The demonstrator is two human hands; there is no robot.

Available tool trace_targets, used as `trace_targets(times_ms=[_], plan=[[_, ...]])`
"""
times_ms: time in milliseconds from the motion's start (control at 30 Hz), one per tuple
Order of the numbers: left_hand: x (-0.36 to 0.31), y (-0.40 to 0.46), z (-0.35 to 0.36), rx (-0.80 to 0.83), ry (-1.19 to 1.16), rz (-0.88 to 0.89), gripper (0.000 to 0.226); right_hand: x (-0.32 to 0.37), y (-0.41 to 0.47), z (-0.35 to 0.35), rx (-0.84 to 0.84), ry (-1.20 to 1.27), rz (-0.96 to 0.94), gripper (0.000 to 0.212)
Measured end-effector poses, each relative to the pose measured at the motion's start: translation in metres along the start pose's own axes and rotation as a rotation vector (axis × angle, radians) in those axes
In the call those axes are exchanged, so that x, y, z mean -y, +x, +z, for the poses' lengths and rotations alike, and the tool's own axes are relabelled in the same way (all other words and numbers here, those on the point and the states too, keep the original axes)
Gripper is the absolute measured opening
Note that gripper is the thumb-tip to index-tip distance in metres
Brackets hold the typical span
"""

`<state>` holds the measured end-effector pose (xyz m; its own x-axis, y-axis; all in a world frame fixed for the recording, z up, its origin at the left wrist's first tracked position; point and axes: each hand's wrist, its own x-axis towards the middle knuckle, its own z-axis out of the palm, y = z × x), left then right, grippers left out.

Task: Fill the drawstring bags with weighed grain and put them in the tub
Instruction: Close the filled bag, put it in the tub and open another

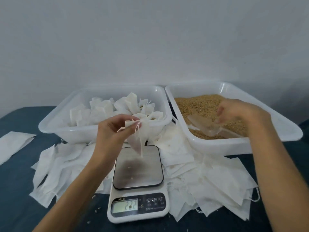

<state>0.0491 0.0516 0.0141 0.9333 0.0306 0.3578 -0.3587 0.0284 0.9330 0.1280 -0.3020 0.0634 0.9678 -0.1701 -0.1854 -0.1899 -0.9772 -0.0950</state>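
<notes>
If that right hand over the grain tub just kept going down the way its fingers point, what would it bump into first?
Most likely the clear scoop lying in the grain: the right hand hangs just above it, fingers angled down and left. The hand is blurred and depth is unclear, so it might meet the grain beside the scoop instead.

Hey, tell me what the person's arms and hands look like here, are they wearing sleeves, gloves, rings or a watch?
Both forearms are bare right to the bottom of the frame: no sleeves show. The left hand wears no glove, and no ring, watch or bracelet shows on it or its wrist. The right hand is also ungloved, but motion blur smears its fingers, so a thin ring there can't be ruled out. No markings show on either arm.
</notes>
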Motion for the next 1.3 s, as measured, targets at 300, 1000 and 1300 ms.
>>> trace_targets(times_ms=[300,1000,1300], plan=[[-0.011,0.102,-0.002,-0.231,0.528,0.072,0.006,0.068,-0.071,-0.034,-0.083,0.382,-0.552,0.009],[0.033,-0.025,0.068,0.375,0.95,0.246,0.024,0.069,-0.069,-0.031,-0.089,0.308,-0.529,0.021],[0.044,-0.015,0.066,0.364,0.992,0.288,0.016,0.071,-0.069,-0.03,-0.087,0.309,-0.541,0.021]])
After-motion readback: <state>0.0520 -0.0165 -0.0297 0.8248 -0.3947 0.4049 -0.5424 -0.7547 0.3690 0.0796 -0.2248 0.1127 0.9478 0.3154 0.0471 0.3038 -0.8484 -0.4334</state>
